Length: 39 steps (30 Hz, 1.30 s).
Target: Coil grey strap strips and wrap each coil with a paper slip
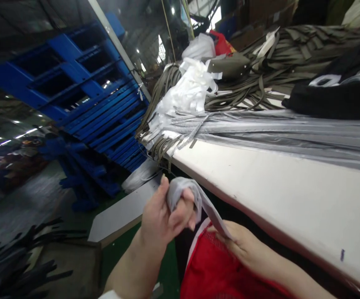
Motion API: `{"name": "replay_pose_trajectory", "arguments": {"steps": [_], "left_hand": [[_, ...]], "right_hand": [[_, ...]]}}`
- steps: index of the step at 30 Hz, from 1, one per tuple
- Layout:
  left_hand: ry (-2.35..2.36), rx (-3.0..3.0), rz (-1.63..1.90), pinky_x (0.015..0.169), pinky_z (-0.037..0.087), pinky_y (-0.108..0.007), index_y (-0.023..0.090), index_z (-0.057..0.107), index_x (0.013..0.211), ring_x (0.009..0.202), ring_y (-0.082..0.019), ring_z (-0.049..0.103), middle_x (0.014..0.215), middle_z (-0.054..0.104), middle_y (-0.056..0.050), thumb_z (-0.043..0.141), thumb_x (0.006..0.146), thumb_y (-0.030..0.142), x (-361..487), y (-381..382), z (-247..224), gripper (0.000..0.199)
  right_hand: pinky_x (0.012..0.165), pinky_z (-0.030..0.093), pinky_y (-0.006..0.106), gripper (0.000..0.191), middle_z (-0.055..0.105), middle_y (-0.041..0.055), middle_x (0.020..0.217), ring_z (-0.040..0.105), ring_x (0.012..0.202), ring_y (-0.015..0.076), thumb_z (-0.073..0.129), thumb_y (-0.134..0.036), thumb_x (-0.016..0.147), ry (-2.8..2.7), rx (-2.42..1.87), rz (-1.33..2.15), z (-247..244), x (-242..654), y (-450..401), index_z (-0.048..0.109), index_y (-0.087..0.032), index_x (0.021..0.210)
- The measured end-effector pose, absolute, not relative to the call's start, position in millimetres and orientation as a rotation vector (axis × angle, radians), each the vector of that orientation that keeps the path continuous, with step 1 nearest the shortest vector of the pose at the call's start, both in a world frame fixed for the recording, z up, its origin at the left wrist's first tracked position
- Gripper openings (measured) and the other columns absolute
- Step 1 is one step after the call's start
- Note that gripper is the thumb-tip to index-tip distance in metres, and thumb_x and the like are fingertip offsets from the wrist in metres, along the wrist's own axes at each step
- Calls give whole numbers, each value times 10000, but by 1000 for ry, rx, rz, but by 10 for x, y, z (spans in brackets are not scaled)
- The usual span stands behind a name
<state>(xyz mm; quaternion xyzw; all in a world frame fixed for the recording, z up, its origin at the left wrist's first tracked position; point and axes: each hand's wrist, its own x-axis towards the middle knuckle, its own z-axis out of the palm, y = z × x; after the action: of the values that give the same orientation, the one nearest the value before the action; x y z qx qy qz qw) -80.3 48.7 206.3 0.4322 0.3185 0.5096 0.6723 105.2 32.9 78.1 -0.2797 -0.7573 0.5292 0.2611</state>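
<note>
A bright red cloth with white edging and visible stitching (212, 270) lay nearest, low in the scene and below both hands. Just above it, the left hand (170, 214) had its fingers curled inside a loose coil of a long, light-grey, flat fabric strip (212, 209), with the thumb raised clear of the coil. The grey strip ran from there down to the right, where the right hand (238, 243) pinched it between thumb and fingers close to the red cloth's upper edge. That edge was blurred, so whether the strip touched the cloth could not be told.

Both hands were off the near side of the long white tabletop (267, 182). Along its far side lay a bundle of long grey fabric strips (279, 128), with a tangled heap of glossy white ribbon (186, 91) at its left end. Beyond were heaped olive-brown flat straps (304, 45) and, to the right, a black cloth with white lettering (338, 87). Blue slatted pallets (105, 120) stood to the far left.

The coil looked the weak point: with the thumb lifted, it could have slid off the fingertips and loosened. Too hard a pull from the right hand might have tightened it around the fingers, and uneven turning could have twisted the flat strip.
</note>
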Motion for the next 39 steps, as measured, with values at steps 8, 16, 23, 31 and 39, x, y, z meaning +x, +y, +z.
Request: {"name": "replay_pose_trajectory", "arguments": {"steps": [8, 16, 23, 31, 39], "left_hand": [[1134, 2930, 1076, 934, 475, -497, 112, 663, 1094, 990, -330, 647, 1019, 699, -192, 393, 859, 708, -1196, 967, 1481, 695], [1293, 1896, 204, 473, 418, -261, 177, 594, 548, 378, -135, 485, 409, 492, -20, 188, 921, 685, -1027, 586, 1402, 749], [796, 734, 142, 332, 366, -241, 150, 569, 553, 191, -81, 228, 255, 262, 77, 174, 872, 768, -843, 383, 1429, 801], [883, 1116, 1114, 608, 513, -308, 134, 637, 921, 416, -123, 490, 470, 433, 42, 158, 973, 595, -844, 742, 1611, 667], [1236, 2643, 551, 854, 481, -450, 146, 690, 922, 895, -315, 643, 838, 688, -171, 311, 840, 757, -1115, 798, 1036, 723]], "right_hand": [[521, 370, 233, 503, 497, -20, 555, 433, 512, 110, 466, -622, 896, -1520, -800, 1937, 958, 1697, 192, 643, -153, 864], [830, 500, 398, 370, 678, 112, 994, 624, 920, 272, 546, -479, 879, -1802, -1310, 909, 942, 1807, 406, 613, -188, 1098], [1074, 410, 482, 564, 543, 135, 1373, 518, 1252, 275, 482, -212, 878, -2128, -967, 936, 806, 1172, 155, 361, -186, 1428], [809, 514, 326, 314, 701, 42, 892, 644, 839, 214, 442, -405, 962, -2001, -793, 1616, 623, 1101, 276, 675, -199, 920], [514, 448, 234, 433, 665, 23, 671, 553, 529, 126, 506, -567, 904, -1537, -922, 1963, 786, 1574, 313, 654, -161, 935]]}}
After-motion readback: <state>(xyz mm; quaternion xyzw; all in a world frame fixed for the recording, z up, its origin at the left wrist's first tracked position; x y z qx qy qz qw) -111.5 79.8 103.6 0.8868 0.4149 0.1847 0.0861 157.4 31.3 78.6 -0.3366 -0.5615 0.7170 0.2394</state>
